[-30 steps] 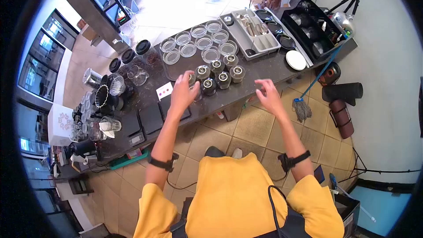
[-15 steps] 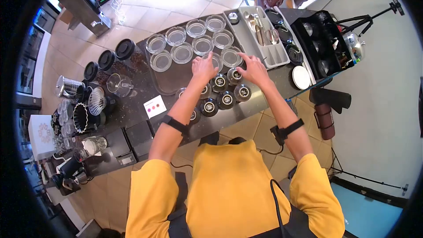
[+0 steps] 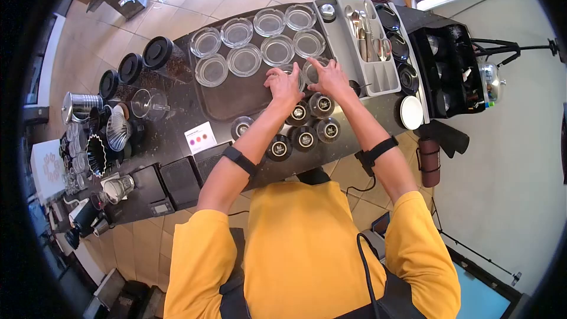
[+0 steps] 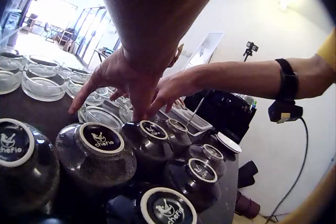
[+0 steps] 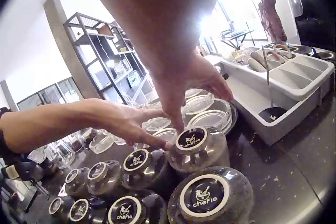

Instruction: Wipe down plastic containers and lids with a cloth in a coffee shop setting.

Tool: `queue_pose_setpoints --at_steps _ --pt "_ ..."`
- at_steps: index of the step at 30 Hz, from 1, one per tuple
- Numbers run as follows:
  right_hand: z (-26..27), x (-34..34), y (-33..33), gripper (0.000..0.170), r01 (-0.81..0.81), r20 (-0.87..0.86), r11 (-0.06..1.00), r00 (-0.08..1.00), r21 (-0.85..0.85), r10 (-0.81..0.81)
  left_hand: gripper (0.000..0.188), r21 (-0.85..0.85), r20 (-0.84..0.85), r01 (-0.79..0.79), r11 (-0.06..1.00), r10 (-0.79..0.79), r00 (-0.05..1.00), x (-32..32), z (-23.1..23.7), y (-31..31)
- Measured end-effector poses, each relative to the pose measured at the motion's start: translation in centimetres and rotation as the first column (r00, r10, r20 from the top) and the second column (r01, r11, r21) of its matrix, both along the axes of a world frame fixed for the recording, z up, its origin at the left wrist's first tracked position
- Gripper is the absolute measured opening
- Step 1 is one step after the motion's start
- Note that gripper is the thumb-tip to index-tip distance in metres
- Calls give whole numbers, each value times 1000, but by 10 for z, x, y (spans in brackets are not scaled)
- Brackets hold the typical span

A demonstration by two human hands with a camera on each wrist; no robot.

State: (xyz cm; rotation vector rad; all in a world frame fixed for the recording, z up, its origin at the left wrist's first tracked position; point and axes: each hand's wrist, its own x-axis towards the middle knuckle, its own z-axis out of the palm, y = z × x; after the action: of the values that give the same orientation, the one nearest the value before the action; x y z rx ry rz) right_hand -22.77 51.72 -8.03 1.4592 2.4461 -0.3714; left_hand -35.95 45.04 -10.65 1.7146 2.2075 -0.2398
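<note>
Round clear glass ashtrays (image 3: 244, 60) with notched rims stand in rows on a dark tray (image 3: 220, 103). My left hand (image 3: 284, 87) is over an ashtray (image 4: 100, 117) at the tray's near right, fingers and thumb spread around its rim. Just right of it, my right hand (image 3: 332, 80) reaches down over another ashtray (image 5: 207, 121), thumb on the left and fingers on the far side. The two hands nearly meet, and partly hide both ashtrays. Several upturned dark cups (image 3: 304, 138), with "chefio" on their bases, stand directly below my wrists.
A grey cutlery organizer (image 3: 384, 80) stands right of the tray, beside black lids (image 3: 407, 77) and a white plate (image 3: 411, 112). Farther right is a black box (image 3: 422, 53). At left are lidded jars (image 3: 158, 53), a glass server (image 3: 150, 105) and a printed card (image 3: 201, 138).
Both hands have moved forward from above the upturned cups and the counter's near edge to the ashtrays at the tray's near right, coming close together. The head view has shifted nearer the counter.
</note>
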Motion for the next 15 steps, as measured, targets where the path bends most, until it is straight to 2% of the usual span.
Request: queue_pose_setpoints --at_steps 7,9,15 --pt "-8 -2 10 91 -49 6 999 999 15 49 102 -26 -93 5 1000 -7 996 3 -5 8" --pt "-9 -4 12 90 -49 44 999 998 7 49 105 -24 -85 4 1000 -6 996 4 -1 11" --pt "-11 -2 17 89 -93 17 995 996 23 93 106 -69 -5 6 998 -7 1000 -4 17 18"
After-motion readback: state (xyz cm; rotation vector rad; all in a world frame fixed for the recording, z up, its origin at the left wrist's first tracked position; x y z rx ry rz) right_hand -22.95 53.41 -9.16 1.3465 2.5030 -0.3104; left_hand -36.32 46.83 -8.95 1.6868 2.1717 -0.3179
